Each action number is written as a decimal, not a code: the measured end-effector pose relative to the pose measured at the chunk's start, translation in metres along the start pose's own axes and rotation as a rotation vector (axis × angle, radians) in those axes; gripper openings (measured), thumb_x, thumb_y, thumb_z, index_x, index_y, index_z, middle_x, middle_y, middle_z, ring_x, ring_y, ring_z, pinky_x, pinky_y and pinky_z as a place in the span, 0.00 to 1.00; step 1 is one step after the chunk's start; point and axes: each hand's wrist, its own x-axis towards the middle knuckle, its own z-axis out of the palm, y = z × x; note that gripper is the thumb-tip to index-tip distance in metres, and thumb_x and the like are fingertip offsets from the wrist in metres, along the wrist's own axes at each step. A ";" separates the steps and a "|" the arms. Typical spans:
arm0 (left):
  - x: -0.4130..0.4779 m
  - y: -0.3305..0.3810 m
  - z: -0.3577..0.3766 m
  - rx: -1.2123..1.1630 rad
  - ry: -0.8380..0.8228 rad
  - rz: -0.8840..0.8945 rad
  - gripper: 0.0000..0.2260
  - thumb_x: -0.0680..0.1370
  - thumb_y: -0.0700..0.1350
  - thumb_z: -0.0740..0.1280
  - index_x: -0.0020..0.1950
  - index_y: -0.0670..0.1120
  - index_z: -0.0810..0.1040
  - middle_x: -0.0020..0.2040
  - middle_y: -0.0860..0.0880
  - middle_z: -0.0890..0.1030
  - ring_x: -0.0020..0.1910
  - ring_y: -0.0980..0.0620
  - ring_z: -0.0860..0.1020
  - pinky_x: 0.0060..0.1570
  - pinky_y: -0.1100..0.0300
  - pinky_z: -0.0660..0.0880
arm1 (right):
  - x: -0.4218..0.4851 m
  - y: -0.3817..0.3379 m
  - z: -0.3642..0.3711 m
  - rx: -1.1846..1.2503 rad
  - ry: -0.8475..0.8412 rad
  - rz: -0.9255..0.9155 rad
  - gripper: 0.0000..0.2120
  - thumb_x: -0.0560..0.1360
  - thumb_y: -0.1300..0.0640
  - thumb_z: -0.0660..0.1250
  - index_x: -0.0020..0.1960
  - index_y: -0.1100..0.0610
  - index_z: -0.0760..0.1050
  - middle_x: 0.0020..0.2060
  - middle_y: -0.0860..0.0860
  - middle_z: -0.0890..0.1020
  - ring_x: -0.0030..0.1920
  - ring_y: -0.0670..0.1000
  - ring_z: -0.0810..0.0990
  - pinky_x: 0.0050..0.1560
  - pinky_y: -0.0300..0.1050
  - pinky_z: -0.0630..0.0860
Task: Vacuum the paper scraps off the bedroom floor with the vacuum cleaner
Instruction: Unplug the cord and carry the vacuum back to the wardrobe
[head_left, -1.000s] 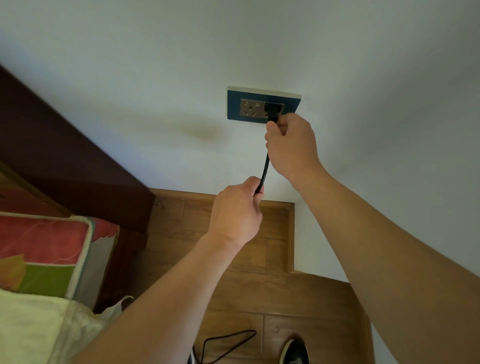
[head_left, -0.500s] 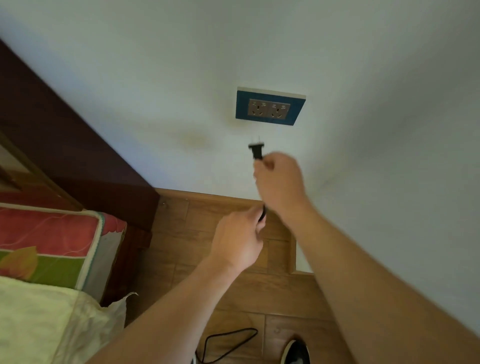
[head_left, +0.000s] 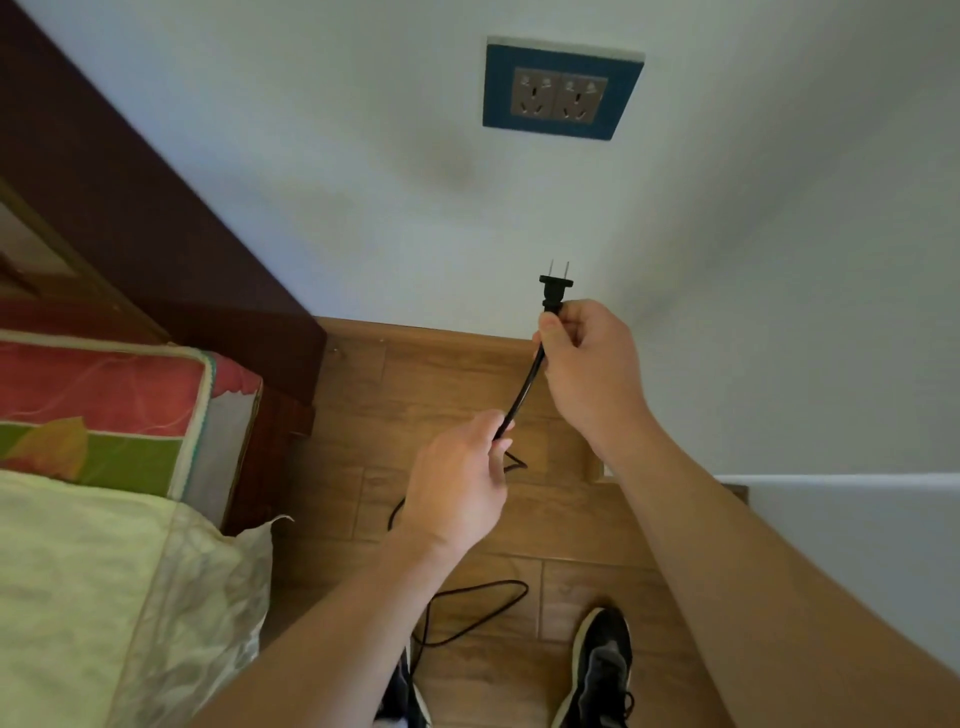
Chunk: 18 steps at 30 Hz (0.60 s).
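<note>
The right hand (head_left: 587, 374) holds a black plug (head_left: 555, 293) by its neck, thumb and fingers curled round it just under the head. The plug's two metal prongs point up along the white wall (head_left: 311, 156). The plug hangs free in the air in front of the wall, well below the wall socket (head_left: 561, 88). That socket is a blue-framed plate with two grey outlets side by side.

The left hand (head_left: 457, 483) sits lower and a little nearer the bed, closed round the power cord (head_left: 522, 397). Its fingertips pinch the cord where it enters the fist. Between the two hands the cord runs in a short, nearly straight slant. Below the left hand it drops to the wooden floor (head_left: 447, 374) and lies there in loose loops. One loop curves just in front of a black shoe (head_left: 602, 670), and the cord then passes out of view at the bottom edge.

On the left stands a bed. Its mattress (head_left: 104, 395) is patterned in red and green, and a pale yellow cover (head_left: 78, 597) lies over the near part. A dark wooden headboard (head_left: 130, 208) rises against the wall. A wooden skirting board (head_left: 447, 332) runs along the foot of the wall, just behind the right hand.
</note>
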 end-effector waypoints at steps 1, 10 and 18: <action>0.000 0.000 0.000 -0.001 0.006 0.008 0.08 0.82 0.41 0.67 0.60 0.45 0.80 0.42 0.54 0.82 0.36 0.57 0.80 0.36 0.57 0.80 | -0.001 0.001 0.000 0.006 0.003 -0.003 0.07 0.83 0.53 0.63 0.53 0.54 0.78 0.45 0.51 0.84 0.46 0.54 0.83 0.54 0.57 0.81; -0.006 0.003 0.011 0.001 -0.019 0.046 0.09 0.82 0.42 0.67 0.62 0.46 0.80 0.43 0.54 0.83 0.37 0.60 0.79 0.38 0.58 0.81 | -0.013 0.015 -0.010 0.050 0.039 0.004 0.08 0.83 0.52 0.64 0.56 0.54 0.79 0.46 0.49 0.84 0.47 0.51 0.83 0.55 0.56 0.82; -0.009 0.010 0.028 0.008 0.013 0.031 0.09 0.82 0.43 0.66 0.62 0.46 0.80 0.42 0.53 0.83 0.35 0.57 0.81 0.36 0.57 0.81 | -0.013 0.027 -0.018 0.056 0.019 -0.030 0.09 0.83 0.53 0.64 0.57 0.55 0.79 0.47 0.49 0.84 0.49 0.51 0.83 0.56 0.57 0.82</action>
